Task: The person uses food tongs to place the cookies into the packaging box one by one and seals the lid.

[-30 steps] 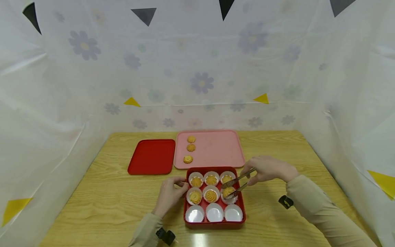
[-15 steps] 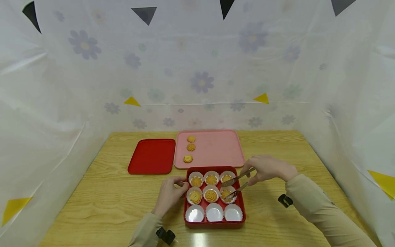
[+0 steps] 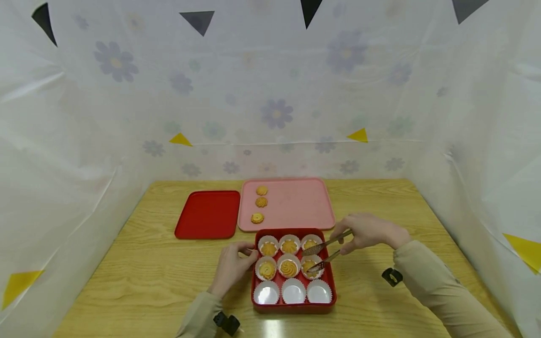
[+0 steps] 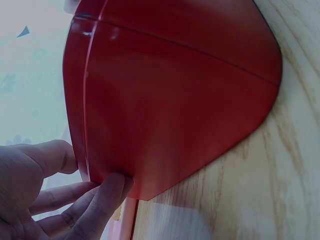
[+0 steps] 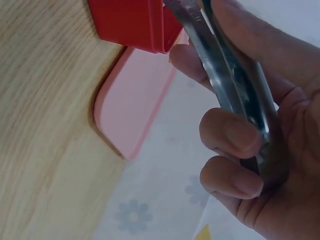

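A red box (image 3: 296, 308) holds white paper cups in three rows. Butter cookies lie in its back and middle rows; the front cups, such as the one at the right (image 3: 320, 292), show bare bottoms. My left hand (image 3: 234, 265) holds the box's left side near the back, and in the left wrist view its fingertips sit at the rim and outer wall (image 4: 160, 100). With curled fingers my right hand (image 3: 367, 231) grips metal tongs (image 5: 235, 95). Their spread tips reach over the middle-row right cup, where a cookie (image 3: 308, 264) lies partly hidden by the lower arm.
Behind the box a pink tray (image 3: 300, 202) bears a column of three cookies (image 3: 261, 202) near its left side. Beside it at the left lies a flat red tray (image 3: 209, 213). White flowered sheeting (image 3: 276, 94) encloses the wooden table (image 3: 148, 272) at the back and sides.
The cookie between the tong tips has come down and leftward into the middle-row right cup, and the tongs no longer grip it. My left hand and the box have stayed put.
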The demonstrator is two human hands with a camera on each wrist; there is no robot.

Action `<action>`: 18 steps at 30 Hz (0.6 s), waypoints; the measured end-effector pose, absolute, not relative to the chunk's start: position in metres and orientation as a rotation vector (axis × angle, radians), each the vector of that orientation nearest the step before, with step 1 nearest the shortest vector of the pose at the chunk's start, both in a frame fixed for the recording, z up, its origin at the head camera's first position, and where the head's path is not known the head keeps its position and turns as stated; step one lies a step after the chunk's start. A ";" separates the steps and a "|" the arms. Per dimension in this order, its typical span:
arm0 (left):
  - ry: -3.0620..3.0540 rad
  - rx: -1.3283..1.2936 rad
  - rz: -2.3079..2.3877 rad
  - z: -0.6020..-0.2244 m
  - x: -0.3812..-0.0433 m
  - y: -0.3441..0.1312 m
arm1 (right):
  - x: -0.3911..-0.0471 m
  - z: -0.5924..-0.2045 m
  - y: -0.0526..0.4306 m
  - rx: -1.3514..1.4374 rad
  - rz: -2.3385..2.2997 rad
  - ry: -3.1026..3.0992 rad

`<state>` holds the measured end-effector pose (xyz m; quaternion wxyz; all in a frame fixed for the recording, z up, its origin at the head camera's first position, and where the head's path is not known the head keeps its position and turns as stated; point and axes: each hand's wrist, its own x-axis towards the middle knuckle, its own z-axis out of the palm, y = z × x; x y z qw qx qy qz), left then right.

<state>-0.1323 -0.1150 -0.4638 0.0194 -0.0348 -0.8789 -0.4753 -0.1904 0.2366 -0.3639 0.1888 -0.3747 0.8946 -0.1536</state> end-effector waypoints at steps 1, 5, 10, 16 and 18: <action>-2.729 -0.107 -1.476 -0.464 -0.132 -0.115 | -0.192 -0.365 0.238 -1.072 -0.474 2.487; -2.736 -0.098 -1.477 -0.464 -0.133 -0.115 | -0.199 -0.372 0.245 -1.099 -0.671 2.354; -2.737 -0.097 -1.461 -0.464 -0.132 -0.115 | -0.207 -0.381 0.252 -1.119 -0.833 2.269; -2.732 -0.108 -1.445 -0.463 -0.132 -0.115 | -0.214 -0.392 0.257 -0.991 -1.016 2.179; -2.732 -0.108 -1.446 -0.463 -0.132 -0.115 | -0.216 -0.395 0.258 -0.917 -1.053 2.157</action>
